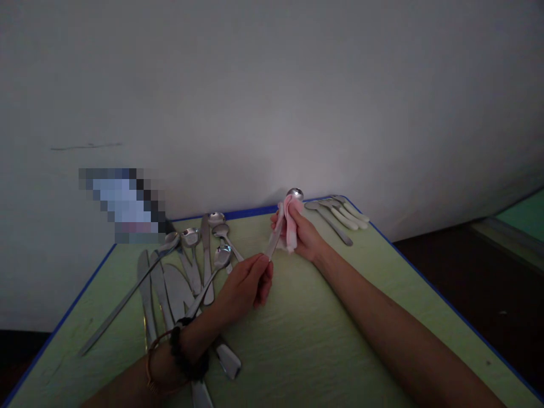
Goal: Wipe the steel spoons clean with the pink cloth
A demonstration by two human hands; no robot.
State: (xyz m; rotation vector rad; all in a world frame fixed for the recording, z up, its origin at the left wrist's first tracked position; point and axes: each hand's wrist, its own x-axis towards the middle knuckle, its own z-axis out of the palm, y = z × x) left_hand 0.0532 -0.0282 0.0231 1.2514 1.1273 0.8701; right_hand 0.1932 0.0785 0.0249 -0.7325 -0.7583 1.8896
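A metal spoon [275, 233] is held between my two hands, its bowl pointing away toward the wall. My left hand [249, 279] is closed around the handle's near end. Farther up, my right hand [302, 231] grips a pink cloth [290, 229] wrapped about the spoon near its bowl. The cloth and fingers hide part of the handle. Left of my hands lies a loose spread of spoons [222, 256] and table knives [147, 294], some partly covered by my left forearm. One long-handled spoon [131, 292] lies slantwise at the far left.
Right of my hands, another spoon [329, 222] lies beside several white-handled pieces of cutlery [351, 215] at the back corner. A blurred-out phone-like object [123, 204] leans at the back left. The green table [314, 340] has a blue edge and meets a grey wall [272, 102].
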